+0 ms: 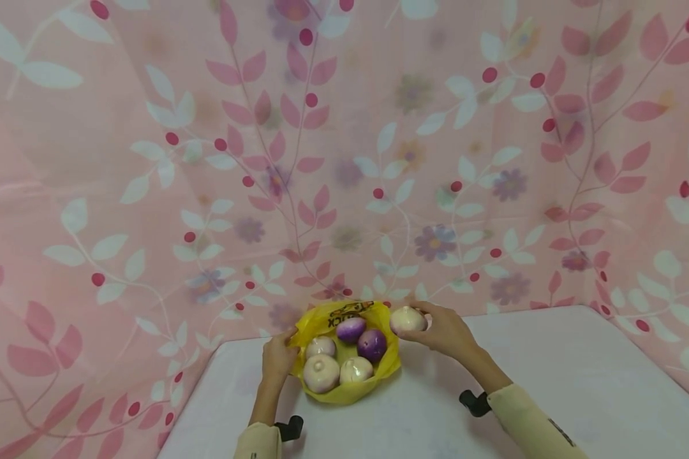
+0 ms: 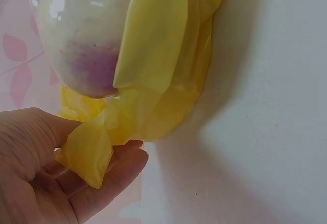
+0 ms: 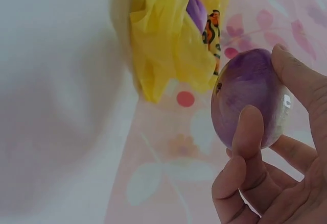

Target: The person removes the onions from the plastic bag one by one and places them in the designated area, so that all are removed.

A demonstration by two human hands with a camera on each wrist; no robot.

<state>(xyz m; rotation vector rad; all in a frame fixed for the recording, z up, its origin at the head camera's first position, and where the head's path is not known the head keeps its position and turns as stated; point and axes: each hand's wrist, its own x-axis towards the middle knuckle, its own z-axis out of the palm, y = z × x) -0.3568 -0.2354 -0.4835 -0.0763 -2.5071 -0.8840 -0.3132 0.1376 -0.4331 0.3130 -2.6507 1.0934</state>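
Head view: yellow bag (image 1: 350, 393) gapes on the white table (image 1: 528, 357) with five turnip-like bulbs (image 1: 321, 374) inside, left hand (image 1: 278, 358) pinching its left rim and right hand (image 1: 446, 333) gripping a sixth bulb (image 1: 406, 321) just off its right rim; step reads as mid-transfer, in or out can't tell. Left wrist: left hand pinches a fold of the bag, which the next move likely needs held wide. Right wrist: sixth bulb sits in right hand's grip, outside the bag; glossy skin probably calls for a firm hold.

The bag (image 1: 344, 393) is yellow, the turnips (image 1: 321, 373) purple and white
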